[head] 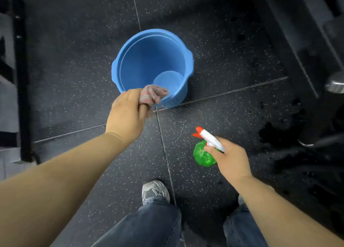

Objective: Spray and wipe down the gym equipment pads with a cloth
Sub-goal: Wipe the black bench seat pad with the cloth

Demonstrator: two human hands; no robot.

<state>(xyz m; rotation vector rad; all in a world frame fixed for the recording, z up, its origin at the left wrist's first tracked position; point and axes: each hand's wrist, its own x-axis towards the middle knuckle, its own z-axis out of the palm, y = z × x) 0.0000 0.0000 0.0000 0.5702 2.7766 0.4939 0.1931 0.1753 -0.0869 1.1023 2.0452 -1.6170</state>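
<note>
Single view: a wide-angle camera worn on the head. It faces steeply downward, almost straight at the speckled floor point(232, 60). The wearer's shoe point(155, 191) and trouser legs point(149, 224) sit at the 6 o'clock edge, so forward runs toward 12 o'clock. The blue bucket point(139, 64) lies just above frame centre. Both forearms enter from the bottom corners. The left grip point(128, 112) reaches near centre, and the right grip point(232, 161) lies at 4 o'clock, both close to the lens. A black frame point(20, 79) bounds the 9 o'clock edge. Dark equipment point(307, 42) fills the 2 o'clock corner.
</note>
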